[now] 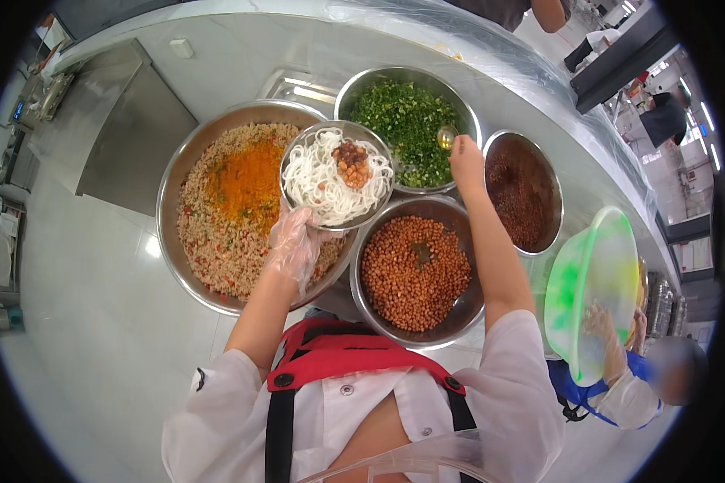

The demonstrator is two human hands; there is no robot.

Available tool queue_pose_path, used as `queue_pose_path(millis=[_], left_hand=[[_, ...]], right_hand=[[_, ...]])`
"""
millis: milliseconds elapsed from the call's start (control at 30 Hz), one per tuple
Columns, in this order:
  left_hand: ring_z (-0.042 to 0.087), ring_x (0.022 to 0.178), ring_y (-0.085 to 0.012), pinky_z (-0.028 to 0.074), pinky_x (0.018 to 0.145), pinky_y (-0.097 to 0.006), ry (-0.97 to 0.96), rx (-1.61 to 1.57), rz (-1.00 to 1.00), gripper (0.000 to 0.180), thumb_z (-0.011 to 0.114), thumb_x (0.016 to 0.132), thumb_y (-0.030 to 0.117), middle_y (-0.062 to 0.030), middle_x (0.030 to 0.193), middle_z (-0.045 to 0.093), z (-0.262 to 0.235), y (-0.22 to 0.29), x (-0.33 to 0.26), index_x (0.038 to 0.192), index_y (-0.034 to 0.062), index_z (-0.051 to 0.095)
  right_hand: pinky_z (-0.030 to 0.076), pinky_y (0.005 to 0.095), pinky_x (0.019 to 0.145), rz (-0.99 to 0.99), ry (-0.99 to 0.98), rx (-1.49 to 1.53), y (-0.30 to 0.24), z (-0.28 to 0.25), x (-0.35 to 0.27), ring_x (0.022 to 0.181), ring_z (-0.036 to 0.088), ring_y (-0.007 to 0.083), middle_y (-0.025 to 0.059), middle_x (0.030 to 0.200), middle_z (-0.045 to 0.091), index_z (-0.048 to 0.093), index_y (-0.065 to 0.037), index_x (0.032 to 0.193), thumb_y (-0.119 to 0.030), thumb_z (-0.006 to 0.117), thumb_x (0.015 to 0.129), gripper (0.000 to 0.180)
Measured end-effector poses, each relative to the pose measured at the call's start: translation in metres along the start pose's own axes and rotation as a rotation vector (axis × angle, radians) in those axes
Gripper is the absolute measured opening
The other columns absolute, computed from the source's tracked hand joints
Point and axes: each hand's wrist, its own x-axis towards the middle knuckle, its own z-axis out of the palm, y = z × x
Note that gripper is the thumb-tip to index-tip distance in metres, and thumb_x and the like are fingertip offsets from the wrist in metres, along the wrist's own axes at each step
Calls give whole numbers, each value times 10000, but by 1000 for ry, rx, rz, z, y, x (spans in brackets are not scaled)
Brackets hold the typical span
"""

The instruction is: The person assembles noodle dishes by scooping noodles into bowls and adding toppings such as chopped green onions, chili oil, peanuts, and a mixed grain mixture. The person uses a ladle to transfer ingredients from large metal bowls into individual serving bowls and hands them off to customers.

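Observation:
In a clear plastic glove, my left hand point(296, 238) grips the near rim of a steel bowl point(284, 150). White noodles point(322, 189) fill it, topped with a small heap of brown sauce and chickpeas point(352, 165). The bowl hangs over the right side of a wide basin point(169, 233) of minced filling with orange powder. My bare right hand point(465, 161) is closed on a spoon point(448, 137), whose gold-looking bowl is over chopped green herbs point(407, 121) in a steel basin point(475, 129). The spoon's handle is mostly hidden by my fingers.
Nearest me is a basin of cooked chickpeas point(415, 274); to the right sits a pot of dark red sauce point(519, 193). A green and white plastic tub point(588, 298) stands at far right, beside a gloved person point(620, 378). Plastic film point(491, 48) covers the ledge behind.

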Motion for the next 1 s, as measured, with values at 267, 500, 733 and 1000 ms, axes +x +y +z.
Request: queue_pose_path(millis=[267, 500, 733, 1000], left_hand=[[617, 931, -308, 596, 627, -451, 141, -66, 21, 712, 455, 679, -15, -160, 1171, 523, -21, 19, 11, 1351, 130, 266], [619, 904, -290, 598, 572, -410, 153, 4, -13, 787, 436, 645, -43, -156, 1146, 528, -22, 29, 24, 1376, 138, 208], [601, 898, -302, 555, 661, -470, 163, 58, -71, 865, 440, 626, -54, -171, 1217, 471, -19, 28, 28, 1396, 203, 140], [608, 877, -265, 537, 636, -439, 78, -39, 10, 802, 467, 680, 36, -127, 1171, 507, -41, 25, 9, 1392, 202, 140]], right_hand=[[489, 361, 587, 380, -101, 330, -40, 78, 3, 590, 633, 274, 173, 671, 627, 583, 31, 926, -178, 481, 897, 234], [462, 260, 579, 438, -18, 508, -58, 3, 14, 576, 627, 155, 102, 628, 629, 583, 56, 935, -174, 467, 905, 260], [462, 275, 676, 270, -7, 839, -130, -90, -29, 647, 590, 125, 79, 646, 605, 581, 38, 927, -156, 483, 925, 218], [453, 353, 617, -980, -178, 313, -191, -110, -97, 707, 575, 276, 153, 950, 622, 616, 6, 909, 52, 622, 730, 185]])
